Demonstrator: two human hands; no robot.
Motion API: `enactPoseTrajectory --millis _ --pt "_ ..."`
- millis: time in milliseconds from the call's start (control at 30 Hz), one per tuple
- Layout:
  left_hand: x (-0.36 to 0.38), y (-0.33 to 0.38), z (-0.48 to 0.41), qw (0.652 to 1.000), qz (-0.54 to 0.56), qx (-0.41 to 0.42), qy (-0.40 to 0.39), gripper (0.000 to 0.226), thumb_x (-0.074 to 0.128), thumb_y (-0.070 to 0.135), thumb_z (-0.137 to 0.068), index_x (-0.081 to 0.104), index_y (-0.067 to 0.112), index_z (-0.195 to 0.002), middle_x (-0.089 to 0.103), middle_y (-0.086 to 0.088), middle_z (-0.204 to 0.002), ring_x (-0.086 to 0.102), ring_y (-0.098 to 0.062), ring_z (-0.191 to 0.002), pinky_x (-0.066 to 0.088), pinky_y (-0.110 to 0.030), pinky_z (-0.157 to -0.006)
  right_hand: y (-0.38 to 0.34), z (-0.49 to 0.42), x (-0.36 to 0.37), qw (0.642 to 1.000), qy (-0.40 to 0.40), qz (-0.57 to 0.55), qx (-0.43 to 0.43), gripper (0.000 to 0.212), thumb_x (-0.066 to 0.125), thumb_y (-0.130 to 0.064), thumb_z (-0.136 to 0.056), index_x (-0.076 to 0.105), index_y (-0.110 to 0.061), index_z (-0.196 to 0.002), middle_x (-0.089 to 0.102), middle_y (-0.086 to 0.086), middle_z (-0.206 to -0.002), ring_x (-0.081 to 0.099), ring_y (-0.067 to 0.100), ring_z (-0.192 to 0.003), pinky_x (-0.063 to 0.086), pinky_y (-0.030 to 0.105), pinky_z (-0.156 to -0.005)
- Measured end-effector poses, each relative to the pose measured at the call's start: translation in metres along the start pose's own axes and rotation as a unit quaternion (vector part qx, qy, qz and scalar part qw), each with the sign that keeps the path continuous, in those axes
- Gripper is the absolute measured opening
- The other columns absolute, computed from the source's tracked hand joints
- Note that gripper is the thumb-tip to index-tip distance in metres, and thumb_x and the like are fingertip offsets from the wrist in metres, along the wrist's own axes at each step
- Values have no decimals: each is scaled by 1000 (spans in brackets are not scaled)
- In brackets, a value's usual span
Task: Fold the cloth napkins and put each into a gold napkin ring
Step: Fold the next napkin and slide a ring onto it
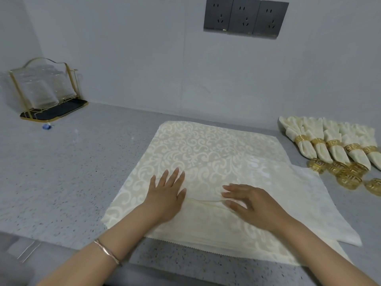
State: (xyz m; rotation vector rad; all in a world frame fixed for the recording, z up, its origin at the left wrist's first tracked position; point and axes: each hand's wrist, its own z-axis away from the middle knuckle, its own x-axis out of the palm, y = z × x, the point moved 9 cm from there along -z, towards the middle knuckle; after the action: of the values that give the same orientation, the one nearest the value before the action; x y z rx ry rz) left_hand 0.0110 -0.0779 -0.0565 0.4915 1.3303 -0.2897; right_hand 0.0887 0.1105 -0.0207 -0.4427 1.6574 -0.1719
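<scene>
Cream damask cloth napkin spread on grey speckled counter, left hand flat on it, right hand fingers loosely spread over a fold ridge.

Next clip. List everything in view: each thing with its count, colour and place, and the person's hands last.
spread napkin: one, cream damask, centre of the countertop
cloth beneath: at least one layer, cream, showing at right and front
ringed napkins: five, cream in gold rings, row at far right
loose napkin rings: about five, gold, in front of that row
rack: one, clear with gold frame, black tray, far left by the wall
small object: one, blue, before the rack; too small to identify
wall sockets: three, dark grey, on the wall
countertop: one, speckled grey
bracelet: one, gold-toned, left wrist
left hand: flat on the spread napkin
right hand: fingertips at a raised fold
</scene>
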Motion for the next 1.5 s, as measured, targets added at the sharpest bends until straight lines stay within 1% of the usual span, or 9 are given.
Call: enactPoseTrajectory --millis 233,333,400,467,600,700,833,967,1500 --pt "-20 32 -32 998 40 36 22 57 16 42 -103 -6 25 -153 -10 3 -160 -10 -20 -148 -8 -44 -119 -6 -1 -8 998 28 -52 33 53 33 -57 -92 70 -23 -108 57 -28 -117 46 -12 -116 31 3 -95" --pt "-30 48 -47 995 50 59 61 53 16 36 -104 0 23 -153 0 3 -161 -3 -20 -148 -5 -43 -119 1 -1 -9 994 62 -81 45 73 24 -63 -94 66 -4 -87 70 5 -84 65 15 -87 42 12 -81" --pt "-29 56 -54 994 54 69 71 52 16 34 -104 3 23 -154 3 3 -161 -1 -19 -148 -4 -43 -119 8 0 -10 988 79 -113 66 69 26 -58 -96 65 -2 -84 67 15 -78 65 21 -78 39 8 -87" --pt "-21 57 -57 994 70 61 59 52 15 34 -104 4 23 -154 2 4 -161 -1 -18 -148 -5 -43 -119 9 1 -9 986 81 -125 70 63 29 -54 -95 68 -4 -87 70 11 -80 66 17 -79 40 13 -94" --pt "-4 54 -58 995 50 41 71 53 14 34 -104 1 23 -154 -4 4 -161 -6 -17 -148 -7 -43 -119 10 -3 -14 981 105 -122 109 47 38 -51 -95 73 -23 -82 71 -11 -73 66 5 -71 49 23 -68" --pt "-2 54 -59 995 37 34 85 53 14 35 -104 1 22 -154 -5 4 -161 -7 -17 -148 -8 -44 -119 8 -27 -23 982 129 -97 95 33 40 -36 -100 68 -24 -113 67 -17 -110 59 0 -106 39 8 -87" --pt "-3 54 -59 995 23 24 89 53 13 36 -104 -1 21 -153 -6 4 -161 -8 -17 -148 -8 -44 -119 4 -69 12 999 7 -15 50 46 25 -27 -104 26 -20 -149 21 -7 -157 13 6 -144 5 23 -116" --pt "-2 53 -60 995 9 16 94 54 12 36 -104 -2 21 -153 -8 4 -161 -9 -17 -148 -8 -44 -119 11 -86 43 996 -65 42 48 50 18 -30 -104 9 -20 -152 4 -7 -160 -3 5 -146 -6 28 -117" --pt "-2 53 -62 996 15 11 93 54 12 37 -103 -3 23 -153 -10 6 -160 -11 -17 -147 -9 -43 -119 103 -100 8 980 -65 69 176 56 13 -39 -103 2 -16 -152 -3 -2 -160 -4 11 -147 -5 33 -119"
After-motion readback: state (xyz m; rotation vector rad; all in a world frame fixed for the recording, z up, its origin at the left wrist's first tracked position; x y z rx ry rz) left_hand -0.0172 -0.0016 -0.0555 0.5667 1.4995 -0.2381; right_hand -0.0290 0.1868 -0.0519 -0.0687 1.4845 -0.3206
